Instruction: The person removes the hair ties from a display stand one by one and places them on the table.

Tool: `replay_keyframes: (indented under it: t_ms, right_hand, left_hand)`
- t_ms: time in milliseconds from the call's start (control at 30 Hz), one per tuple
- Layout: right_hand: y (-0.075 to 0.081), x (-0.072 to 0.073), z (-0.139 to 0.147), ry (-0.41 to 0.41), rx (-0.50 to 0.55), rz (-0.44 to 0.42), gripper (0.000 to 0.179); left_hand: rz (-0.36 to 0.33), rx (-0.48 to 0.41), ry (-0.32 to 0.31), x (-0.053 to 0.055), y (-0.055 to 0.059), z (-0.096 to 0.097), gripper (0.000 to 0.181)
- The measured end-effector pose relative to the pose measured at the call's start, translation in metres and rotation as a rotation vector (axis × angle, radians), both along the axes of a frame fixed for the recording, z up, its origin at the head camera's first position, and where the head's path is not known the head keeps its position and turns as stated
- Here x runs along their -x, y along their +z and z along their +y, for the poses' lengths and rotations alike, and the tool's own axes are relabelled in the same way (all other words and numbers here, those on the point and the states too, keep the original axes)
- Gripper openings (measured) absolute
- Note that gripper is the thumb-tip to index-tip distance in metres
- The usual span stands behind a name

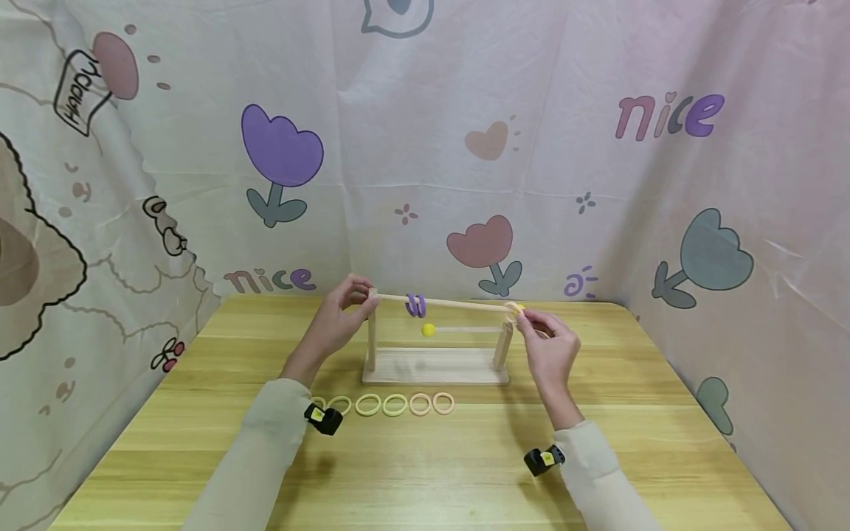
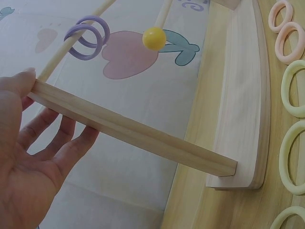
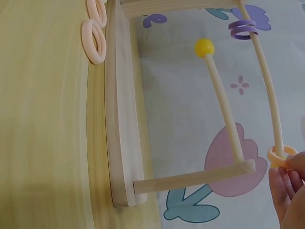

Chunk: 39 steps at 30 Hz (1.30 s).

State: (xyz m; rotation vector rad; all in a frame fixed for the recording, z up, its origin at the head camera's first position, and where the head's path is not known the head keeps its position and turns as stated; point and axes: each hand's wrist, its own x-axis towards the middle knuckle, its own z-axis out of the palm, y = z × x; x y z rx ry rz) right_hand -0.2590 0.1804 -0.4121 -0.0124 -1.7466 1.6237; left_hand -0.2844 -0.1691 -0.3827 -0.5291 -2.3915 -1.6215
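Note:
A wooden rack has a flat base and two upright posts. My left hand grips the top of the left post, thumb on the upper end and fingers along the underside. From there runs a long wooden rod with two purple hair ties hanging on it. At its other end, beside the right post, my right hand pinches an orange hair tie encircling the rod. A shorter rod, tipped with a yellow ball, extends inward from the right post.
In front of the rack, several pale yellow-green and peach hair ties lie in a row on the wooden table. A printed cloth hangs behind and at both sides.

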Motion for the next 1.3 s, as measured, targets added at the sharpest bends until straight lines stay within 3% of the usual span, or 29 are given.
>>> replay_keyframes:
  t_ms: [300, 767, 1033, 1300]
  right_hand:
    - [-0.001, 0.002, 0.011, 0.006, -0.025, -0.022, 0.018]
    - [0.003, 0.011, 0.025, -0.011, -0.068, -0.131, 0.019]
    - [0.003, 0.015, 0.032, -0.014, -0.046, -0.162, 0.02]
    - [0.014, 0.007, 0.054, 0.063, -0.084, -0.302, 0.028]
  left_hand:
    - [-0.002, 0.007, 0.001, -0.001, 0.001, 0.0, 0.029]
    - [0.01, 0.014, 0.006, 0.001, -0.001, -0.001, 0.028]
    - [0.016, 0.015, 0.003, 0.001, -0.001, -0.001, 0.027]
    - [0.011, 0.017, 0.005, 0.002, -0.001, -0.001, 0.027]
